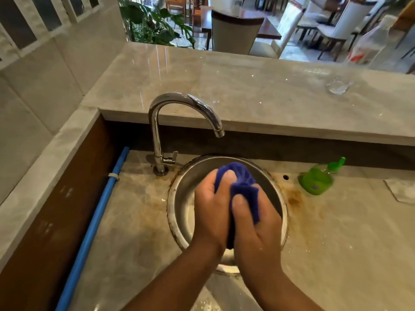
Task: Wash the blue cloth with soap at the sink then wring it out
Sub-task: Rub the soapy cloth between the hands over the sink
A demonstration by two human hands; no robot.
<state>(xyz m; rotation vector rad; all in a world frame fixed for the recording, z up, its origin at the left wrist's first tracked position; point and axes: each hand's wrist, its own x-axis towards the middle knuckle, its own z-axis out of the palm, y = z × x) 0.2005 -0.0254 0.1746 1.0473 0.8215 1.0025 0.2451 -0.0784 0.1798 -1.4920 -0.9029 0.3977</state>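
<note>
Blue cloth [241,178], a soft dark-blue fabric bunched into a wad, sits at the centre of the frame over the round stainless-steel sink [172,207], pressed between both hands. The left hand [212,209] curls its fingers round the wad's left side, and the right hand [258,227] grips the lower right part with the thumb laid on top.

It looks light, limp and easily crushed. Wet and soapy, it would likely be slippery and heavier, so a full-fist hold at each end of the roll seems the best grip for twisting.

No water shows at the spout of the curved chrome tap [157,122], left of centre. A green plastic soap bottle [316,180] lies tilted on the stained beige marble counter [336,239], right of the basin. A blue plastic pipe [96,212] runs along the lower left. Above is a raised pale stone ledge [247,86]. Beyond it, leafy plants [152,25] show at upper centre and dining chairs [235,32] at upper right.
</note>
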